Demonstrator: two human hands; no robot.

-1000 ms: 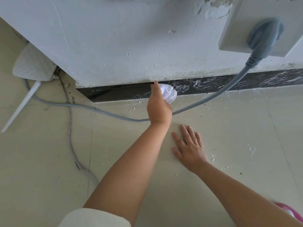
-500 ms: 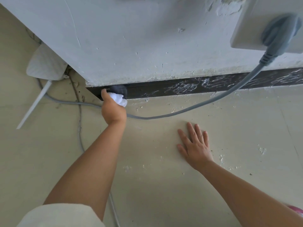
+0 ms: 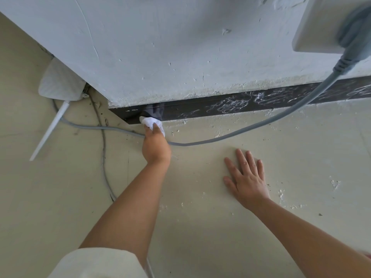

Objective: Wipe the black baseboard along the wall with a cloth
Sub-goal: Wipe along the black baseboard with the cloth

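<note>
The black baseboard runs along the foot of the white wall, smeared with white streaks toward the right. My left hand grips a bunched white cloth and presses it against the baseboard close to its left end, by the wall corner. A dark reflection of the hand shows in the glossy strip above the cloth. My right hand lies flat on the beige floor, palm down with fingers spread, holding nothing.
A grey cable drops from a plug in a white wall socket and trails across the floor under my left hand. A white router with an antenna sits past the corner. White plaster crumbs litter the floor.
My left hand swept the cloth left along the baseboard from its middle to the corner end, then shifted slightly back right. The right hand stayed flat on the floor.
</note>
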